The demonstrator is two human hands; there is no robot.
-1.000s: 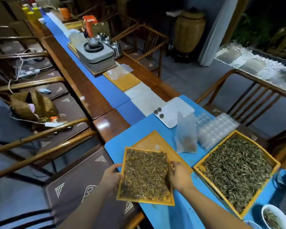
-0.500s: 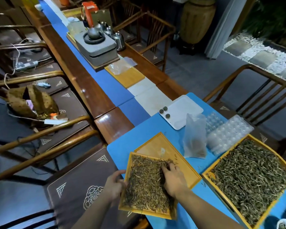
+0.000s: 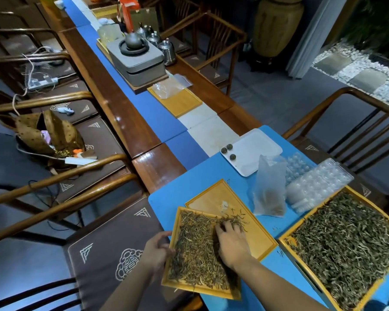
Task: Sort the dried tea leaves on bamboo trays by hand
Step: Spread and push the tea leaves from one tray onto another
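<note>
A small bamboo tray [image 3: 175, 227] filled with brownish dried tea leaves [image 3: 195, 250] is tilted over a second, nearly bare bamboo tray [image 3: 213, 196] on the blue mat. My left hand [image 3: 155, 252] grips the small tray's left rim. My right hand [image 3: 230, 242] lies on the leaves at the tray's far right part, fingers spread, with some leaves spilling past its top edge onto the lower tray. A large bamboo tray [image 3: 283, 241] heaped with greenish tea leaves [image 3: 346, 241] sits at the right.
Beyond the trays stand a clear plastic bag [image 3: 270, 189], clear blister moulds [image 3: 317, 180] and a white tray [image 3: 256, 149] with three tea balls. A teapot set [image 3: 135, 57] sits farther up the long table. Wooden chairs line both sides.
My right hand left the small tray's right rim and moved onto the leaves, sliding toward the far edge; leaves now spill onto the lower tray. The left hand keeps its grip.
</note>
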